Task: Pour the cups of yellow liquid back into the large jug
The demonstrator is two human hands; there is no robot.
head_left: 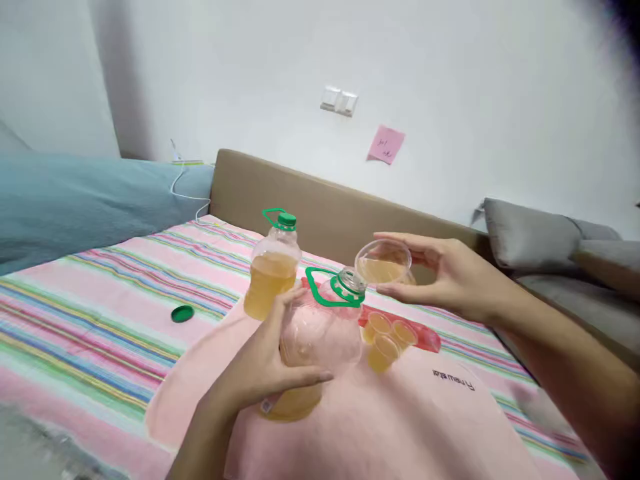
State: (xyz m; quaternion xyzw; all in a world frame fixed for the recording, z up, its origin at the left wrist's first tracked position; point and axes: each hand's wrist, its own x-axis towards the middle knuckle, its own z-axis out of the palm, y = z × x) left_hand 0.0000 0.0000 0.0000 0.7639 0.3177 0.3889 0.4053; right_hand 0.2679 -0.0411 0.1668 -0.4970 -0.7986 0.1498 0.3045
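My left hand (280, 360) is wrapped round a clear plastic jug (325, 327), which leans to the right. It has a green handle ring and an uncapped mouth, with yellowish liquid low inside. My right hand (450, 277) grips a clear plastic cup (384, 263) between thumb and fingers. The cup holds yellowish liquid, and its rim is close beside the jug's mouth. Below it, several cups (385, 347) of the same liquid stand grouped on a pink cloth (390, 420). A second jug (273, 273) with its green cap on stands behind, about half full.
A loose green cap (183, 313) lies on the striped bedsheet (125, 287) at left. A red plastic packet (425, 335) is behind the cups. Beyond are a brown headboard (320, 200), grey cushions (530, 233) at right and a white cable (187, 197).
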